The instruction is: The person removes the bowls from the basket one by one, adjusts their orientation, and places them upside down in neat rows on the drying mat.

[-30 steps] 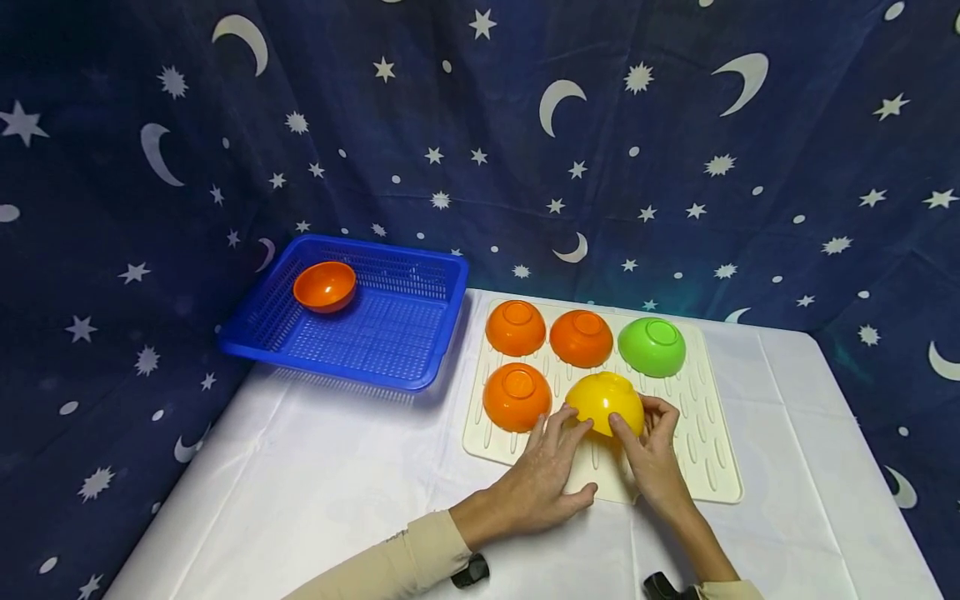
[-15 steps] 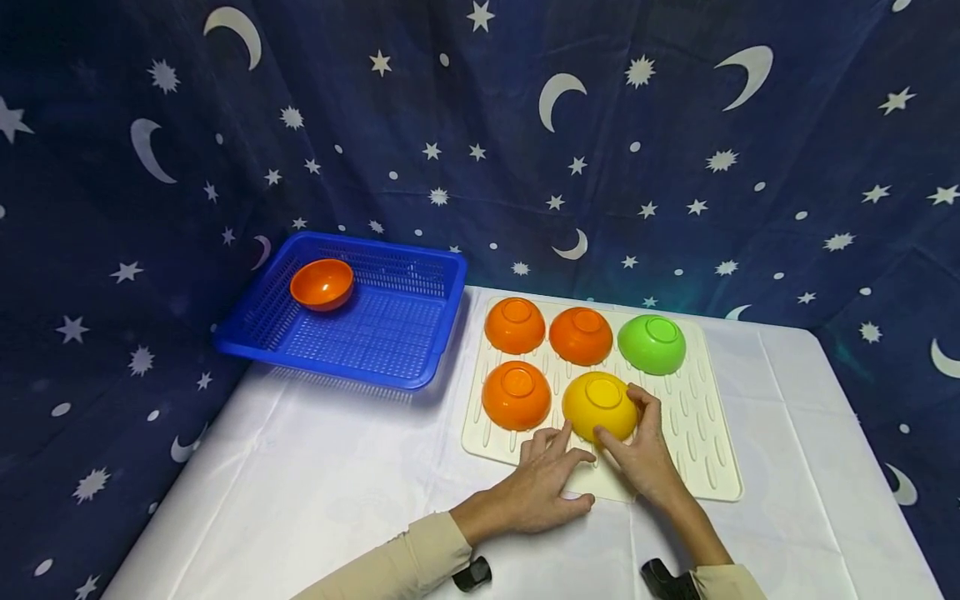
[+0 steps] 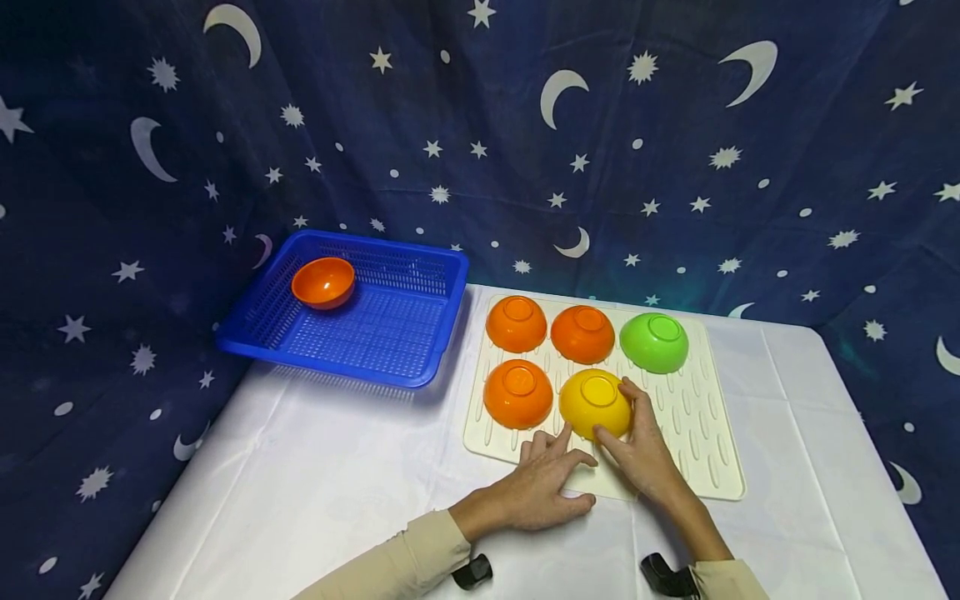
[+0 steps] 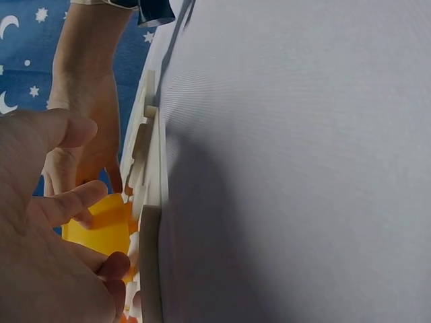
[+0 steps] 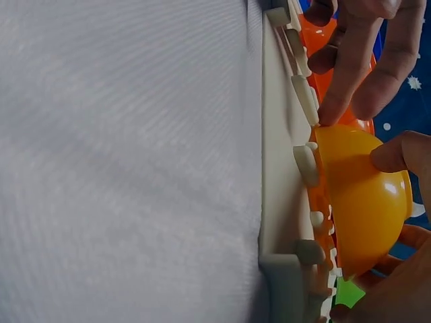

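Observation:
A yellow bowl [image 3: 591,410] lies upside down on the cream ridged drying mat [image 3: 701,433], its foot ring facing up. My right hand [image 3: 647,454] holds it at the right side, thumb on the near wall and fingers around the far side; the right wrist view shows the thumb pressed on the bowl [image 5: 360,195]. My left hand [image 3: 542,490] is spread low over the mat's front edge, index fingertip right at the bowl's near left rim. Upside down beside it are an orange bowl [image 3: 517,398], two more behind, and a green bowl [image 3: 654,352].
A blue perforated basket [image 3: 337,371] stands at the back left of the white-covered table [image 3: 322,475], with an upright orange bowl [image 3: 323,287] inside. A dark blue curtain [image 3: 465,108] with moons and stars hangs behind and at the sides.
The yellow bowl has gone from tilted to flat on the mat, shifting slightly left. My left hand has slid down off its wall; my right hand has stayed on the bowl.

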The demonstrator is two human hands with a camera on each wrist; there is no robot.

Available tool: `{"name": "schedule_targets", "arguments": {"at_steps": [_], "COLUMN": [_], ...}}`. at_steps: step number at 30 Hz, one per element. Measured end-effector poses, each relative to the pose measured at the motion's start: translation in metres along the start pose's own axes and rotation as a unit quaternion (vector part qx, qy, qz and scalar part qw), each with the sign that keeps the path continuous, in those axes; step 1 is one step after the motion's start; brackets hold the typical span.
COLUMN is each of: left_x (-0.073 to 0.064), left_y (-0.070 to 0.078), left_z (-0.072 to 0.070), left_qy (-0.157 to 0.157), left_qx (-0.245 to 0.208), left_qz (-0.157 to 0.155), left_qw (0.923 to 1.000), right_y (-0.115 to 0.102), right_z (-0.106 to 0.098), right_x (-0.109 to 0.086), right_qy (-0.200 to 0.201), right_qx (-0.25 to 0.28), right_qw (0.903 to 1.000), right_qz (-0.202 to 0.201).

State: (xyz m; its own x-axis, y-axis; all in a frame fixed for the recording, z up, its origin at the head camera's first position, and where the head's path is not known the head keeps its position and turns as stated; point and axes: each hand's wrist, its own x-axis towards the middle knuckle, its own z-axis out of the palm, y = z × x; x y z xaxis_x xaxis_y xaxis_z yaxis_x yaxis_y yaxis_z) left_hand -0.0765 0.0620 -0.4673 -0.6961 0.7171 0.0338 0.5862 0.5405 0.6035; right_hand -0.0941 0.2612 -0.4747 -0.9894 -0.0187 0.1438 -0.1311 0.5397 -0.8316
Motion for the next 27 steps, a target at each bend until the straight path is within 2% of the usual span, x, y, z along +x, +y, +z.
{"name": "schedule_targets", "arguments": {"at_steps": [7,15,19,22,27], "left_x": [0.000,-0.002,-0.004,-0.006,-0.009], "left_y": [0.000,-0.001,-0.003,-0.004,-0.004], "left_z": [-0.001,-0.003,-0.004,-0.006,-0.013], "left_qy": [-0.004,-0.003,-0.002,-0.001,0.001], "left_qx": [0.002,0.023,0.026,0.024,0.036], "left_qz": [-0.001,0.008,0.014,0.023,0.047], "left_qw": [1.0000,0.9997,0.9996,0.9994,0.9982], "right_y": [0.003,0.004,0.007,0.010,0.013], "right_z": [0.002,0.001,-0.001,-0.006,-0.015], "right_x": [-0.004,-0.010,-0.014,-0.017,-0.020], "right_qy": [0.004,0.019,0.004,-0.022,-0.050], "right_qx": [-0.063,-0.119,-0.145,-0.156,-0.141], "right_qw": [0.9980,0.9927,0.9894,0.9875,0.9887], "right_qz": [0.009,0.000,0.006,0.004,0.005]}}
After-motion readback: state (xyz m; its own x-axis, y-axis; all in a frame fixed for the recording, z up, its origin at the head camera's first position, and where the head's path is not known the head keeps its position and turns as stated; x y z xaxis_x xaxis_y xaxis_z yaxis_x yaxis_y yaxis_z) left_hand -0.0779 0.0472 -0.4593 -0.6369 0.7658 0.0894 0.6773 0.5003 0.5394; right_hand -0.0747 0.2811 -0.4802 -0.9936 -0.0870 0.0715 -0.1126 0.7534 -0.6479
